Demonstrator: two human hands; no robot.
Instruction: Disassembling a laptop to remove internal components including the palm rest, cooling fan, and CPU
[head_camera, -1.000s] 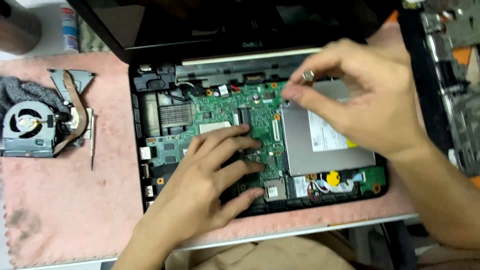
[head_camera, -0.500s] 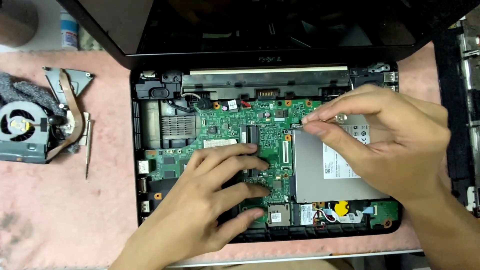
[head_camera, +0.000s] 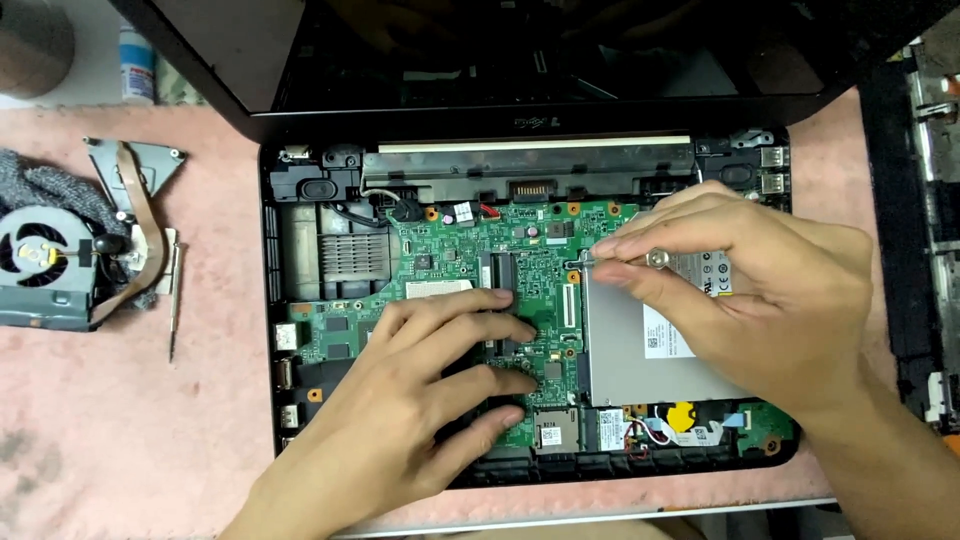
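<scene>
Opened laptop base (head_camera: 272, 300) on pink mat (head_camera: 130, 430); both hands over the exposed green circuit board (head_camera: 450, 265).

Left hand (head_camera: 420, 400) lies flat, fingers spread, palm on the board, gripping nothing. Right hand (head_camera: 750, 290) pinches a small silver tool (head_camera: 625, 257) between thumb and fingertips, above the top edge of the grey metal drive (head_camera: 640, 350), which carries one white rectangular label (head_camera: 668, 335). One yellow round sticker (head_camera: 682, 416) below the drive. One removed fan (head_camera: 40, 262) and one thin screwdriver (head_camera: 175, 300) lie at left.
</scene>
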